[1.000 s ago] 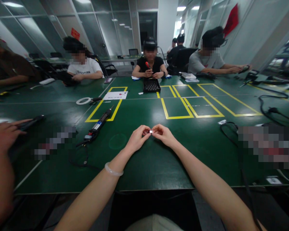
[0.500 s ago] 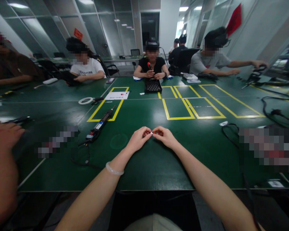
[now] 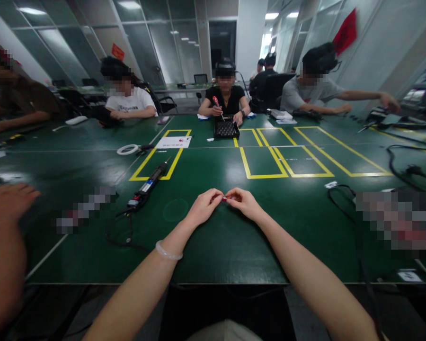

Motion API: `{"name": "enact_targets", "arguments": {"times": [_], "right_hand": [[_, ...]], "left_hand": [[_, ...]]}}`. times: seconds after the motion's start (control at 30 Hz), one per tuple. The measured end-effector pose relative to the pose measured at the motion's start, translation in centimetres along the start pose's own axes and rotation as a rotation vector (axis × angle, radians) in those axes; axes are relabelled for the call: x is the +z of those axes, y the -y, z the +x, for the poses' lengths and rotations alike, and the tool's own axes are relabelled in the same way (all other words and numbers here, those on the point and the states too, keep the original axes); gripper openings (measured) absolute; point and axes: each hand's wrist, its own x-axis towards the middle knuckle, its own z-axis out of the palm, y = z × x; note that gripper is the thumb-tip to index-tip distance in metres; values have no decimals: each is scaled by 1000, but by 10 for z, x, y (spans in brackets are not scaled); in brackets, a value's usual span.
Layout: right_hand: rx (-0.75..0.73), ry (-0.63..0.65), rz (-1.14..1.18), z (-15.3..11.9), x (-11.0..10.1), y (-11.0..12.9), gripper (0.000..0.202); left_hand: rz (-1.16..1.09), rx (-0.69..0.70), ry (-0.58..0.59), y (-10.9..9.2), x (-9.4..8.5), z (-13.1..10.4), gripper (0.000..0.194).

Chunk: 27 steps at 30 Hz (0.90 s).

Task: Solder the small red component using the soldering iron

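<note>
My left hand (image 3: 203, 206) and my right hand (image 3: 246, 202) meet in front of me, just above the green table (image 3: 227, 251). Both are closed in a pinch on one tiny part (image 3: 225, 199) between the fingertips. Bits of red, white and orange show on it; its kind is too small to make out. A pale bracelet (image 3: 168, 251) circles my left wrist. To the left of my left hand lies a dark electric screwdriver (image 3: 146, 185) with its bit pointing away from me.
Yellow tape outlines (image 3: 266, 175) mark the table beyond my hands. A paper sheet (image 3: 172, 142) and a white ring (image 3: 127, 149) lie at far left. Across, a person works over a black tray (image 3: 227, 128) with a red-handled screwdriver. Another person's hand (image 3: 12, 199) rests at left. Black cables (image 3: 341, 201) run at right.
My hands stay nearly in place; more red now shows on the part between my fingertips. Across the table, the person has lowered the red-handled screwdriver to the black tray.
</note>
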Motion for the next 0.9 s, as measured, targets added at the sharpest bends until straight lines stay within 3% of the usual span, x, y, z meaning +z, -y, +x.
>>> {"name": "enact_targets", "arguments": {"times": [0.6, 0.77, 0.9], "right_hand": [[15, 19, 9, 3, 0, -3, 23], [14, 29, 7, 2, 0, -3, 22], [21, 23, 4, 3, -1, -3, 21]], "left_hand": [[7, -14, 12, -1, -6, 0, 31], [53, -20, -24, -3, -22, 1, 33], [141, -77, -39, 4, -45, -3, 38]]}}
